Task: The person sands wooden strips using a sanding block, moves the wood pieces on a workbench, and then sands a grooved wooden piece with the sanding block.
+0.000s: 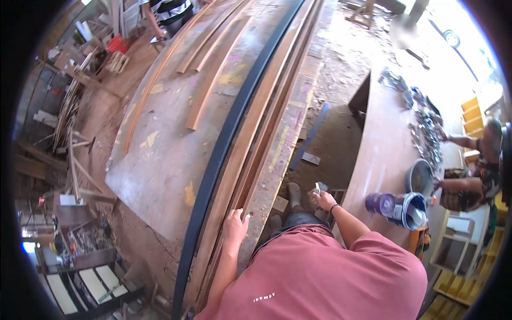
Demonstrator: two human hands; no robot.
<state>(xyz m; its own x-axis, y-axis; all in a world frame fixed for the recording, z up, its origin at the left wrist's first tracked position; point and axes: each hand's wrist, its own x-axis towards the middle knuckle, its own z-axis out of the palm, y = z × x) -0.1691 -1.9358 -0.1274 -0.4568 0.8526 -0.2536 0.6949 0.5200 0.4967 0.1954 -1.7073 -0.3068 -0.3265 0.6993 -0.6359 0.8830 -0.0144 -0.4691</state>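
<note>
My left hand (234, 228) rests on the near part of a reddish-brown wooden strip (260, 169), thumb and fingers a little apart. Beside that strip run a lighter brown board (249, 141) and a long dark blue-black strip (225, 143). Low by my right side, my right hand (324, 201) is closed around a small pale, flat tool (318, 188), possibly a scraper. Its lower part is hidden in the fingers. All the long strips lie lengthwise on a paint-stained worktable (160, 181).
Shorter wooden pieces (218, 74) lie farther up the worktable. At right, a brown bench (368, 154) bears metal parts (428, 133), a purple tin (380, 202) and a bucket (413, 210). A co-worker's arms (461, 185) reach in there; another person (170, 13) stands at the far left.
</note>
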